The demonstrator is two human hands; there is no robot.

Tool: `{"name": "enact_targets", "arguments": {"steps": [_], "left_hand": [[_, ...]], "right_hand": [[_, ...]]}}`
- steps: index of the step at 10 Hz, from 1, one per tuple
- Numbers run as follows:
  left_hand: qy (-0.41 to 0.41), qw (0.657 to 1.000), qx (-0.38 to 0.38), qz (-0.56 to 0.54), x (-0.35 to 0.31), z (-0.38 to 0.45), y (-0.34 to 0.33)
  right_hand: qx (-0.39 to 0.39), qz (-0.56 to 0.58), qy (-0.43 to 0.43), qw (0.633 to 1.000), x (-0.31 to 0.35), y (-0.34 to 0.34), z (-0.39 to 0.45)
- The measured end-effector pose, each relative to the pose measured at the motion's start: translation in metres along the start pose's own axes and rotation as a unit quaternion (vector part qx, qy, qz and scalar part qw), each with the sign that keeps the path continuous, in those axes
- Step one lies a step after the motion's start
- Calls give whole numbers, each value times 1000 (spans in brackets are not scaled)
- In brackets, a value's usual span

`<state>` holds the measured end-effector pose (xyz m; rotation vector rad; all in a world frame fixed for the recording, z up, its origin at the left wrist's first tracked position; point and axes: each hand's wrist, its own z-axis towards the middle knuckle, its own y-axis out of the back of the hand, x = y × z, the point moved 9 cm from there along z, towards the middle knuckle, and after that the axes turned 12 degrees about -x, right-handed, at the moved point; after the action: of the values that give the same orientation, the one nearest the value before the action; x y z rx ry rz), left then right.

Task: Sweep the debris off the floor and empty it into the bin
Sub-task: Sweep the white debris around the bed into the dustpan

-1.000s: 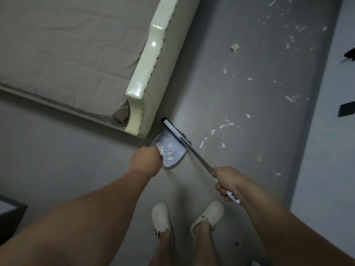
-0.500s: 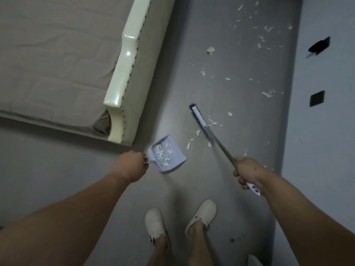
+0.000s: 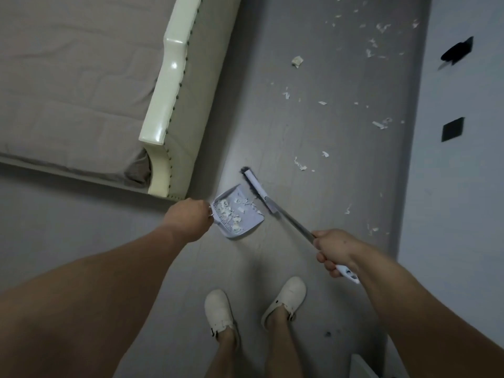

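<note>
A pale blue dustpan [image 3: 245, 225] lies on the grey floor with several white paper scraps in it. My left hand [image 3: 188, 218] grips its handle at the left. My right hand [image 3: 334, 251] grips the long handle of a broom [image 3: 289, 216]. The broom's white head [image 3: 257, 190] sits right against the dustpan's open far edge. More white debris [image 3: 300, 163] is scattered over the floor beyond and to the right, up to the top of the view. No bin is in view.
A bed with a cream frame [image 3: 163, 105] and grey mattress fills the upper left, its corner close to the dustpan. A pale wall [image 3: 458, 186] with dark patches runs down the right. My feet in white clogs [image 3: 221, 315] stand below.
The broom head swept left from the scraps back to the dustpan's edge, pushing scraps in. The dustpan stayed near the bed corner in my left hand.
</note>
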<state>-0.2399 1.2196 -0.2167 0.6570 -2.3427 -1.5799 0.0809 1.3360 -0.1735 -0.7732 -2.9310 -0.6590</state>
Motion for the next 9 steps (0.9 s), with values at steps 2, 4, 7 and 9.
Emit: {"name": "enact_targets", "arguments": {"steps": [2,4,7,9], "left_hand": [[6,1000,1,0,-2,1,-1],[2,1000,-3,5,5,1,-2],[15,1000,-1,-3,13,-15,-5],[2,1000,-13,2,15,-15,-3]], "right_hand": [[-44,-97,51,993,15,-19,13],[25,-106,33,993,-1,-58,0],[-14,-193,88,977,29,-25,-3],[85,-228,29,970,24,-96,16]]}}
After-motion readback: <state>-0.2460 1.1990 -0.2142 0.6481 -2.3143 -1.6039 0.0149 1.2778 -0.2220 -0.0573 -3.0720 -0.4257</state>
